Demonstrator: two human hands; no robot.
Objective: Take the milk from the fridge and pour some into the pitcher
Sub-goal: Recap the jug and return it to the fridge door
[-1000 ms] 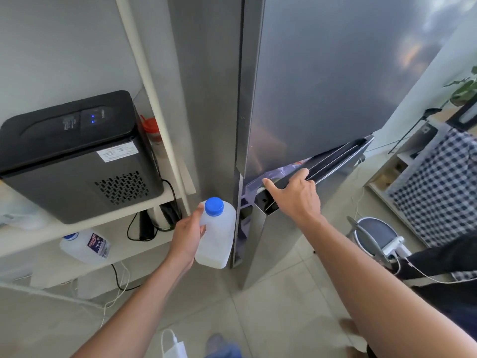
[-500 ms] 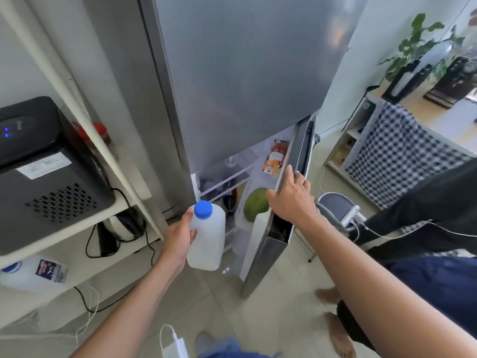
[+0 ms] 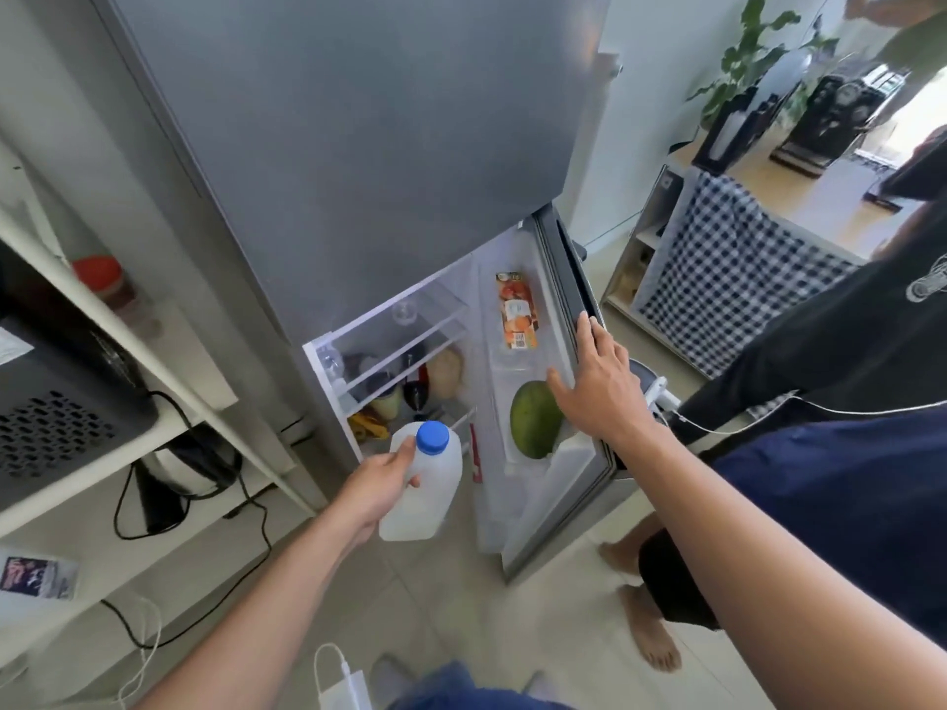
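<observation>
Two bare forearms reach up from the bottom edge of the frame toward the middle. The left hand (image 3: pixel 376 484), just left of centre, is closed around the shoulder of a translucent milk jug (image 3: pixel 423 491) with a blue cap (image 3: pixel 432 436); the jug hangs upright in the air, in front of the open lower compartment and above the pale tiled floor (image 3: pixel 461 607). The right hand (image 3: pixel 597 384), right of centre, lies flat with its fingers spread on the top edge of the open lower fridge door (image 3: pixel 569 351), gripping nothing.

Just beside that hand, a green mango (image 3: pixel 533 427) sits in the door's lower bin, and an orange juice carton (image 3: pixel 516 311) lies higher on the door's inner side. Behind the jug, the fridge shelves (image 3: pixel 405 345) hold several items too dim to name. At the right, a second person's bare feet (image 3: pixel 648 638) stand by the door.

Further back, the closed grey upper door (image 3: pixel 369 135) fills the top centre. A white rack (image 3: pixel 169 381) at the left carries a black appliance (image 3: pixel 56 402) and cables. At upper right a checked cloth (image 3: pixel 727 269) drapes over a wooden counter (image 3: pixel 820 192) bearing a potted plant (image 3: pixel 758 48).
</observation>
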